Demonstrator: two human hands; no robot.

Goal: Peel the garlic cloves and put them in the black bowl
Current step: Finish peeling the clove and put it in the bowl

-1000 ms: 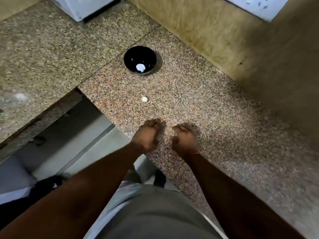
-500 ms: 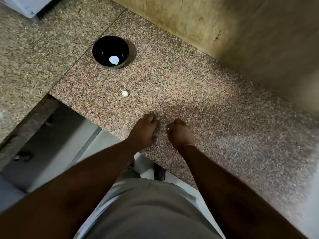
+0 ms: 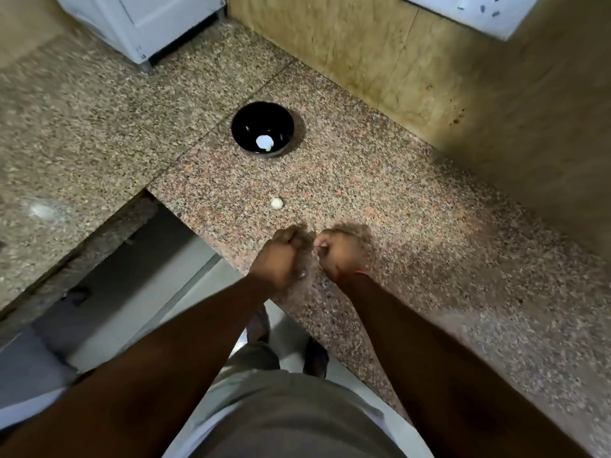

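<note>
In the head view I see the left hand and the right hand close together over the counter, both with curled fingers; I cannot tell what they hold because of blur. One clove lies on the counter just beyond them. Farther stands the bowl with a white clove inside

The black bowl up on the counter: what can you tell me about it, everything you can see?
The black bowl is small, round and glossy, maybe ceramic or plastic. It stands upright on the speckled granite counter, on a seam between slabs, near the tan wall. One white peeled clove lies in its bottom, toward the near side. Nothing else touches it: both hands work well short of it, and a loose clove lies on the counter between.
</note>
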